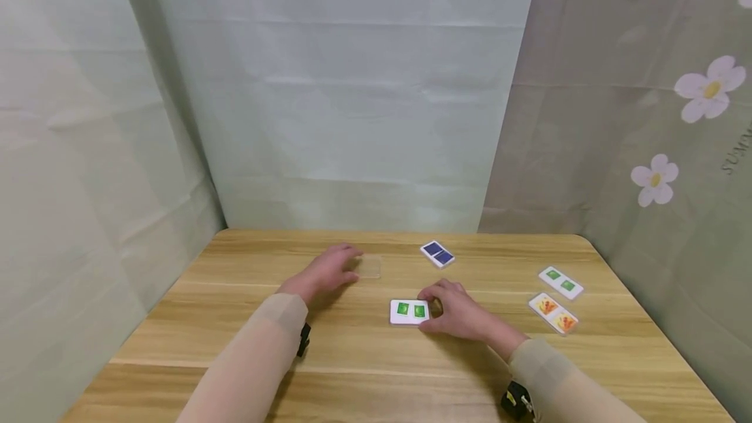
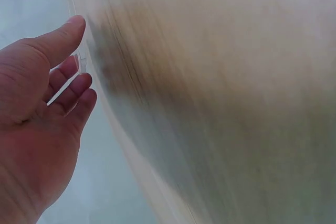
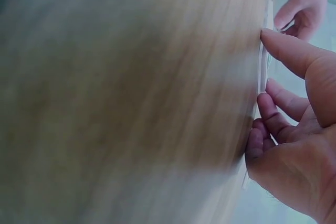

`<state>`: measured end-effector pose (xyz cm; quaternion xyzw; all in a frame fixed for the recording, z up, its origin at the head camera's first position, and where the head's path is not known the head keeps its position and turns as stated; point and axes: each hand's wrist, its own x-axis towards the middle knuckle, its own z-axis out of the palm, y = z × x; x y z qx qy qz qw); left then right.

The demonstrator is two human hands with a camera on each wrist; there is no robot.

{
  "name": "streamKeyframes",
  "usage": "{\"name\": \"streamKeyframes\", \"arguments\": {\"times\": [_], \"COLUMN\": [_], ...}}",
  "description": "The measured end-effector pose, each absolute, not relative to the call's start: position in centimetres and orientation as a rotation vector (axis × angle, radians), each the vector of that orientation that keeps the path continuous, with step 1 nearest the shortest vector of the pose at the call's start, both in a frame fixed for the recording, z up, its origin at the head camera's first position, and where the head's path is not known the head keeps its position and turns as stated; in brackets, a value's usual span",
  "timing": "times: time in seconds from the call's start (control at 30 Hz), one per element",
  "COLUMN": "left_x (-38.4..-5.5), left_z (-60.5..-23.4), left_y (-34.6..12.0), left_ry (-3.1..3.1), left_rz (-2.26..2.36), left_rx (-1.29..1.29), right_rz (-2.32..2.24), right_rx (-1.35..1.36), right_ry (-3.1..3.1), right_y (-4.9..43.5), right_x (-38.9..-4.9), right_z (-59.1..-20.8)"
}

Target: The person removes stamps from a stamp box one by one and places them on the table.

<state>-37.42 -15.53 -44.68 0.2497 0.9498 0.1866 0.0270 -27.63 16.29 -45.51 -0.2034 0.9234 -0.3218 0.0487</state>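
A white card with two green pictures lies on the table in the middle of the head view. My right hand grips its right end, thumb at the near edge and a fingertip at the far edge. Further back and to the left lies a flat clear plastic piece. Beside its left edge is my left hand, thumb and fingers spread apart. In the left wrist view, a clear edge shows near the fingertips; firm contact cannot be made out.
A dark-blue-and-white card lies at the back. On the right are another green-picture card and a card with orange pictures. Curtains stand behind and beside the wooden table.
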Motion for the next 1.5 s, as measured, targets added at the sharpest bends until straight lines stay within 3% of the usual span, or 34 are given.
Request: {"name": "streamKeyframes", "arguments": {"times": [1.5], "left_x": [-38.7], "left_z": [-44.5], "left_y": [-15.5], "left_ry": [2.891], "left_rz": [0.514], "left_rx": [0.805], "right_rz": [-1.001], "right_rx": [-0.591], "right_ry": [2.786], "right_y": [16.3], "right_x": [-27.7], "right_z": [-45.6]}}
